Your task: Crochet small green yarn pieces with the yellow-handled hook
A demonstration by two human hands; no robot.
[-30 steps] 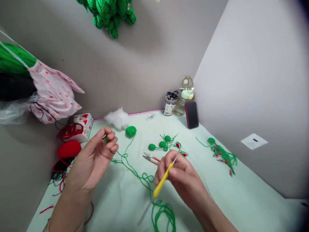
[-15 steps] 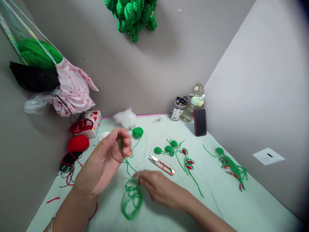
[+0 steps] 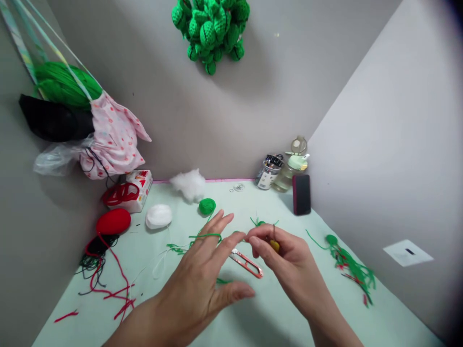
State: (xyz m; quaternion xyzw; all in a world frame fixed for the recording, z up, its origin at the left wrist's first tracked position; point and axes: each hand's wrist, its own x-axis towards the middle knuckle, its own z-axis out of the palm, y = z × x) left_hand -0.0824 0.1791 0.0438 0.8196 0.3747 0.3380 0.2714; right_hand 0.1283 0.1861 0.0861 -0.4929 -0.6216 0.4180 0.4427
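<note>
Two bare hands meet above a pale green counter. The left hand is open, back upward, fingers spread and thumb held apart, with a strand of green yarn lying across its fingers. The right hand is closed, thumb and forefinger pinched together at the tip of the left forefinger; whether yarn is caught in that pinch is too small to tell. Its curled fingers hold a yellow handle, mostly hidden.

Orange-handled snips lie on the counter between the hands, partly covered by the left. Just beyond the left fingers is a small green yarn ball, with fluffy white stuffing behind it. To the left of the hands are a white yarn ball and a red yarn ball, its strand trailing nearer. Beyond the right hand, a phone stands upright near a jar of pens and a bottle. Right of the hands lies a tangle of green and red strands. High above them hangs a cluster of green crocheted pieces.
</note>
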